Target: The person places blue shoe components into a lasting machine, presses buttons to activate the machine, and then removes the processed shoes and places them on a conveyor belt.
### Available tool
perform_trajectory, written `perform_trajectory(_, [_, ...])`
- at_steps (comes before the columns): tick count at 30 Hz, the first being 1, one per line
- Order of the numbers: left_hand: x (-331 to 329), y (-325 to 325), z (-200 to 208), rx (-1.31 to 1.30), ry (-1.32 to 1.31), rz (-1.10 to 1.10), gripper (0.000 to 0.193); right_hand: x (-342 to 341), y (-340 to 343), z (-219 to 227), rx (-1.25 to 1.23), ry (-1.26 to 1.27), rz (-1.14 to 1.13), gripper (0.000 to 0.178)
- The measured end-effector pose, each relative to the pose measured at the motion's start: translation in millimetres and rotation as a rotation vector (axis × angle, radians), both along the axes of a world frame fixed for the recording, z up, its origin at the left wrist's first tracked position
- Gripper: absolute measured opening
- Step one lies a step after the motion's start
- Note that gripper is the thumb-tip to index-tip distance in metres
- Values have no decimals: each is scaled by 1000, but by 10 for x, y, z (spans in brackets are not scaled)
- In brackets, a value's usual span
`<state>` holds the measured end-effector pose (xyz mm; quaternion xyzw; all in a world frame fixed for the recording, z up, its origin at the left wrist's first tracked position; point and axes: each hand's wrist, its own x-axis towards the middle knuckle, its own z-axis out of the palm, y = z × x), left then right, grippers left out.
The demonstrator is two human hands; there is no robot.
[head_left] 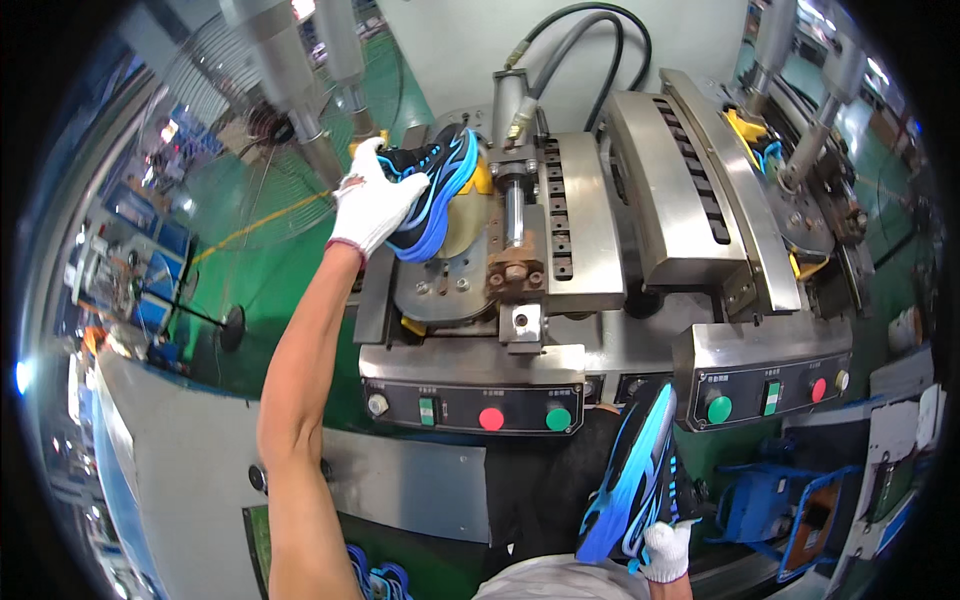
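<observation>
My left hand (372, 205), in a white glove, grips a black and blue sports shoe (437, 190) at the left station of a steel press machine (560, 230). The shoe lies tilted on its side, sole facing right, against the yellow pad of the press. My right hand (665, 551), also gloved, holds a second black and blue shoe (635, 480) low at my front, its blue sole turned toward me and toe pointing up.
Two control panels with green and red buttons (490, 415) (765, 395) front the machine. A second press station (700, 190) stands at the right. A wire fan guard (260, 130) and green floor lie to the left. More shoes (375, 578) rest below.
</observation>
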<state>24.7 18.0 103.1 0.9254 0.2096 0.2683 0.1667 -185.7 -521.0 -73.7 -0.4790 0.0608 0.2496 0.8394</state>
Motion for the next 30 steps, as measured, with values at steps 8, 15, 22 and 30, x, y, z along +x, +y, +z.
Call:
perform_trajectory(8, [-3008,-817,-356,-305,-321,102,86,797,1132,787,-244,-161,-15,43])
perform_trajectory(15, [-4757,-1124,-1747,-526,-21,526,74,2438,3523,1625,-205,-347,402,23])
perform_trajectory(22, [-5258,-1298,-2776,-435,169,467,70,3620,4880,757,-674,-433,346,31])
perform_trajectory(30, [-5198,-1268,-2771,-414,-33,371,54,3638,5295,111,-1430,-929,83,37])
